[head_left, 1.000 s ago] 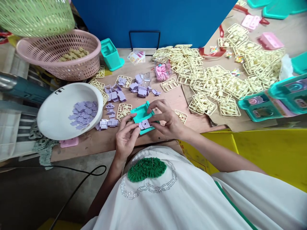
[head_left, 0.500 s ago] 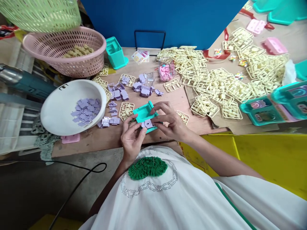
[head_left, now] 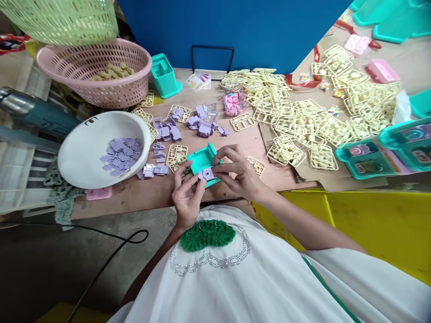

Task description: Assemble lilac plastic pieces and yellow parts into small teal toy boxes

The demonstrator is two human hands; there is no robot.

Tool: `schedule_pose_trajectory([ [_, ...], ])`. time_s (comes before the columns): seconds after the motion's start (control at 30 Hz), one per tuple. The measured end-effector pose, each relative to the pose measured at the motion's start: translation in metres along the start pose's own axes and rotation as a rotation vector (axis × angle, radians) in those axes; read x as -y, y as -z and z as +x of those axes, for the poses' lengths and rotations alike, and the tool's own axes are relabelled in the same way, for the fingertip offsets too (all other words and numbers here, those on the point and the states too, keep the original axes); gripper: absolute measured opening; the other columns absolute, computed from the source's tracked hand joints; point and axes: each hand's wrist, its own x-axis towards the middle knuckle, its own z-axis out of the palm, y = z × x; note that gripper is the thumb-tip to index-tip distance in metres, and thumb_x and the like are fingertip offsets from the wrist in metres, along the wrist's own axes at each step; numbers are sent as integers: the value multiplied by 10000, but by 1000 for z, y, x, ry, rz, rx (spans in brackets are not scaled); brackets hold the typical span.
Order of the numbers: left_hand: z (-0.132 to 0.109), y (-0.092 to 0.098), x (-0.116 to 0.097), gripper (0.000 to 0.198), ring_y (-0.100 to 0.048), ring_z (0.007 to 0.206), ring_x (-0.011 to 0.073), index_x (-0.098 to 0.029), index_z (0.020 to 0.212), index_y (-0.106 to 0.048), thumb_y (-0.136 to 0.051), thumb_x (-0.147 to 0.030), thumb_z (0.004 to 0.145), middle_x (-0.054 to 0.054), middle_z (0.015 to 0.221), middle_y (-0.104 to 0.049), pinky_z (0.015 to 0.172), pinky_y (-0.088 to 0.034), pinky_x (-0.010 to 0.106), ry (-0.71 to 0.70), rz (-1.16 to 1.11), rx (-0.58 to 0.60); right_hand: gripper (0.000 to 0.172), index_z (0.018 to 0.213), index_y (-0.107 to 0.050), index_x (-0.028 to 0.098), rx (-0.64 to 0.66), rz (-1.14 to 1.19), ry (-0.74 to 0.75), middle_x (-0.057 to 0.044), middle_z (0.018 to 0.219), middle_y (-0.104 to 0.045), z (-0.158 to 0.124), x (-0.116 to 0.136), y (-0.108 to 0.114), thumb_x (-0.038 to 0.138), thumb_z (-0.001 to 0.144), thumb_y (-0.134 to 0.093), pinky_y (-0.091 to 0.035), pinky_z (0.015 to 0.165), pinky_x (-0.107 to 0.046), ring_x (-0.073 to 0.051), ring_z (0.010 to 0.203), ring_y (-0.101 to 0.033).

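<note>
Both my hands hold a small teal plastic housing (head_left: 201, 160) just above the near edge of the wooden table (head_left: 148, 197). My left hand (head_left: 187, 195) grips its lower left side, thumb and fingers closed on it. My right hand (head_left: 237, 172) pinches a small purple piece with a round hole (head_left: 206, 173) against the housing's front face. Loose purple plastic pieces (head_left: 168, 131) lie on the table just beyond my hands. A cream parts frame (head_left: 177, 155) lies to the left of the housing.
A white bowl (head_left: 84, 148) holding purple pieces stands at the left, a pink basket (head_left: 97, 89) behind it. Several cream parts frames (head_left: 303, 121) cover the right of the table. Teal toy units (head_left: 387, 150) sit far right; a yellow bin (head_left: 370, 220) is below them.
My hands and the teal housing have stayed almost in place; my left thumb has shifted slightly on the purple piece. The view has drifted a little.
</note>
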Motion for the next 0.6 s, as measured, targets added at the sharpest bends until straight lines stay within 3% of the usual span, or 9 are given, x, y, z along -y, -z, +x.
schedule_pose_trajectory([
  [0.23,0,0,-1,144,-770,1066,181,-180,951,-776,-745,-306,1012,122,1402,-685,905,-688,336,-14,66,-25,154,984,-730,223,-112,-140,-44,-101,1037,-687,-7,10,-20,173,1025,-591,-482,895,-480,-281,1034,-554],
  [0.37,0,0,-1,135,-762,1105,195,-189,1016,-770,-759,-323,1003,121,1345,-705,886,-688,322,3,64,-61,161,961,-730,228,-199,-208,-82,-92,999,-669,-6,13,-28,169,1011,-589,-478,876,-476,-280,1004,-567],
  [0.6,5,0,1,146,-753,1064,182,-190,937,-764,-769,-325,993,96,1250,-716,854,-668,300,17,58,-72,149,952,-733,229,-251,-157,-96,-79,994,-680,-8,15,-31,176,1018,-611,-463,891,-460,-263,994,-573],
])
